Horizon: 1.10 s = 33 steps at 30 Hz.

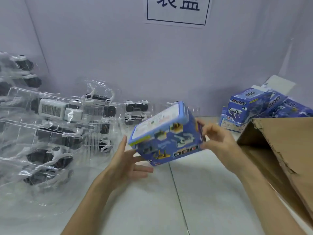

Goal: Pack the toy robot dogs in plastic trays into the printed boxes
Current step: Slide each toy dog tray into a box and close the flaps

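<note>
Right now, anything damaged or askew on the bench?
Yes. The brown carton on the right lies on its side, and its flap edge is torn and ragged. Behind it, the printed boxes sit tilted in a heap. On the left, the clear trays with dogs overlap in a loose pile. Nothing looks spilled.
</note>
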Each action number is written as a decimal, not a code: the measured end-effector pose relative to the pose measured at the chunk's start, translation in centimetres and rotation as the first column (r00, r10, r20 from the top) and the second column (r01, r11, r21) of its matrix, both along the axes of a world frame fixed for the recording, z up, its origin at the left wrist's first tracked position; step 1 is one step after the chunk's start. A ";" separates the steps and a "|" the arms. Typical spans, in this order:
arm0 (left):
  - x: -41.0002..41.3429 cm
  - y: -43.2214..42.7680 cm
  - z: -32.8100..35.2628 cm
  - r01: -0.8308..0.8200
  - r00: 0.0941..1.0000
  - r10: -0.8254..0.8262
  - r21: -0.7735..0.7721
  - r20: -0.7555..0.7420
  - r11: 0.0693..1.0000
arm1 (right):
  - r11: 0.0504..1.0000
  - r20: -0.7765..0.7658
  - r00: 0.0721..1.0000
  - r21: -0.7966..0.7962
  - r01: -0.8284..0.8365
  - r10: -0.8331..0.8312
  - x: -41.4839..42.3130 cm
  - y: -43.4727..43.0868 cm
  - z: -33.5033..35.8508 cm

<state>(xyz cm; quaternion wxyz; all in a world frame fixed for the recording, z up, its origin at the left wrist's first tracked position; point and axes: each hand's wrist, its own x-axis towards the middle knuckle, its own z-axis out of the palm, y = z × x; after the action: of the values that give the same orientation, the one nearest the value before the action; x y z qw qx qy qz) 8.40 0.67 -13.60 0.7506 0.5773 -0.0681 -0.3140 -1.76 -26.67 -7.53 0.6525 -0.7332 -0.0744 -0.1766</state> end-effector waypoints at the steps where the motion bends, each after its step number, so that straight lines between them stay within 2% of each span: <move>1: -0.1 -0.2 0.1 -0.026 0.999 0.027 -0.025 0.027 0.999 | 1.000 0.032 0.999 -0.007 0.023 -0.023 0.2 0.3 -1.1; 4: 0.0 -0.4 0.3 -0.102 0.989 0.113 -0.113 0.095 0.988 | 0.983 -0.004 0.984 0.050 0.176 -0.176 1.0 1.5 -3.2; 5: -0.1 -0.4 0.3 -0.109 0.986 0.127 -0.155 0.108 0.982 | 0.977 -0.051 0.985 0.125 0.172 -0.167 1.4 2.0 -3.9; 8: -0.1 -0.5 0.3 -0.205 0.967 0.227 -0.173 0.118 0.963 | 0.913 -0.141 0.990 0.405 0.052 0.006 1.7 3.4 -5.5; 11: -0.2 -0.9 0.1 -0.250 0.945 0.270 -0.127 0.184 0.960 | 0.797 -0.111 0.992 0.604 0.024 0.054 1.8 3.7 -5.2; 14: -1.0 -1.6 -0.3 -0.210 0.937 0.231 -0.106 0.260 0.972 | 0.817 -0.050 0.998 0.575 0.055 -0.032 1.7 3.4 -5.3; 18: -1.4 -2.3 -0.8 -0.100 0.952 0.127 -0.108 0.277 0.989 | 0.927 0.007 0.998 0.370 0.060 -0.067 1.2 3.2 -5.8; 20: -1.7 -2.4 -0.6 -0.079 0.932 0.115 -0.118 0.344 0.990 | 0.944 -0.010 0.996 0.320 0.086 -0.087 1.4 3.3 -5.8; 24: -2.2 -2.7 -0.7 -0.141 0.849 0.186 -0.128 0.495 0.982 | 0.924 -0.113 0.991 0.366 0.113 -0.077 1.4 3.8 -6.0; 29: -2.7 -2.7 -0.9 -0.163 0.815 0.224 -0.159 0.534 0.974 | 0.849 -0.159 0.986 0.514 0.123 -0.047 1.1 3.8 -5.6; 33: -3.2 -2.8 -0.8 -0.168 0.792 0.206 -0.120 0.575 0.978 | 0.846 -0.166 0.983 0.510 0.157 -0.083 0.8 4.0 -5.8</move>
<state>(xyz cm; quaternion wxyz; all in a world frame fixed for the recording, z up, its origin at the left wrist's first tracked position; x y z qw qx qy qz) 5.19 -2.14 -14.37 0.7382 0.6259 -0.2478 -0.0432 -0.91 -22.68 -13.28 0.8176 -0.5428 0.0672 -0.1798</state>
